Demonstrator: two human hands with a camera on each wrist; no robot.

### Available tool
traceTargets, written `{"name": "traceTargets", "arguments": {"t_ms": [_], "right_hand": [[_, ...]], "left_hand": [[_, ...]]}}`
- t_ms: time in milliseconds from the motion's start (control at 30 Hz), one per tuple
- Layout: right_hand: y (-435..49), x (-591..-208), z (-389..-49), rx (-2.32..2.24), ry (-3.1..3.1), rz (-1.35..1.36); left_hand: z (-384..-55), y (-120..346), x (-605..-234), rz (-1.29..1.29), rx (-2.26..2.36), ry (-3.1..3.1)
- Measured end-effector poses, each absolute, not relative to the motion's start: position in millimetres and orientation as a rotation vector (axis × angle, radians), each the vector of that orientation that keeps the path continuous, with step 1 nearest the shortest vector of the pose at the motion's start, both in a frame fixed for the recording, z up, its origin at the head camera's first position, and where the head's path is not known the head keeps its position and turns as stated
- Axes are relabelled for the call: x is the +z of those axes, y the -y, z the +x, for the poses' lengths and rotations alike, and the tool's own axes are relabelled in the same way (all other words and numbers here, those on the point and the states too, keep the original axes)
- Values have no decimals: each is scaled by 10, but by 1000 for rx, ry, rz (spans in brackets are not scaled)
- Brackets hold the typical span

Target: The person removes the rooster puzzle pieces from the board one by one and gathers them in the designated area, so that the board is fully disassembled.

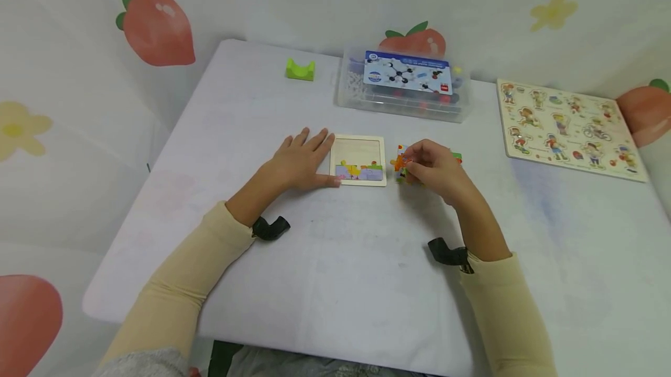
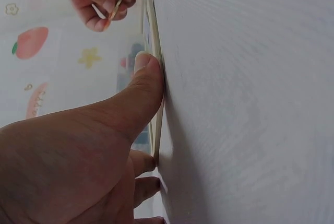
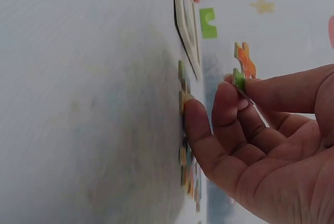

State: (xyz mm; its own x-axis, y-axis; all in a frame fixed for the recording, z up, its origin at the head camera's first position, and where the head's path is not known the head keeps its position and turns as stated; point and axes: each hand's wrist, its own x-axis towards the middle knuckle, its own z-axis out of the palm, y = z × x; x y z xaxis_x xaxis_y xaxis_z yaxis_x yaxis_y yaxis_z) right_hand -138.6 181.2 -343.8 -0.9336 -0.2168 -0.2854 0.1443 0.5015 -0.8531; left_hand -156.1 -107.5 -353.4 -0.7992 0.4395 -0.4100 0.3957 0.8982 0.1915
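Your right grip [image 1: 435, 170] pinches a puzzle piece [image 3: 247, 61], loose pieces [image 3: 184, 176] beneath it. Your left grip [image 1: 300, 165], spread, touches the tray [image 1: 384, 161].

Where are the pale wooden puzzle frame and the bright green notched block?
Pale wooden puzzle frame [image 1: 359, 150], head view: bare inner board.
Bright green notched block [image 1: 300, 73], head view: face below notch.

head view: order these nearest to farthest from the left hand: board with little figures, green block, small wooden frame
1. small wooden frame: just right of the left hand, which touches it
2. green block: straight ahead, beyond the fingertips
3. board with little figures: farthest, well over to the right
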Motion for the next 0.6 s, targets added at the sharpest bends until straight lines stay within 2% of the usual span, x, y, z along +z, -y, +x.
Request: {"name": "traceTargets", "arguments": {"t_ms": [600], "right_hand": [[-2106,-3454,-1330,-1285,-2492,-19]], "left_hand": [[-1561,1079,-3561,598,150,-2621]]}}
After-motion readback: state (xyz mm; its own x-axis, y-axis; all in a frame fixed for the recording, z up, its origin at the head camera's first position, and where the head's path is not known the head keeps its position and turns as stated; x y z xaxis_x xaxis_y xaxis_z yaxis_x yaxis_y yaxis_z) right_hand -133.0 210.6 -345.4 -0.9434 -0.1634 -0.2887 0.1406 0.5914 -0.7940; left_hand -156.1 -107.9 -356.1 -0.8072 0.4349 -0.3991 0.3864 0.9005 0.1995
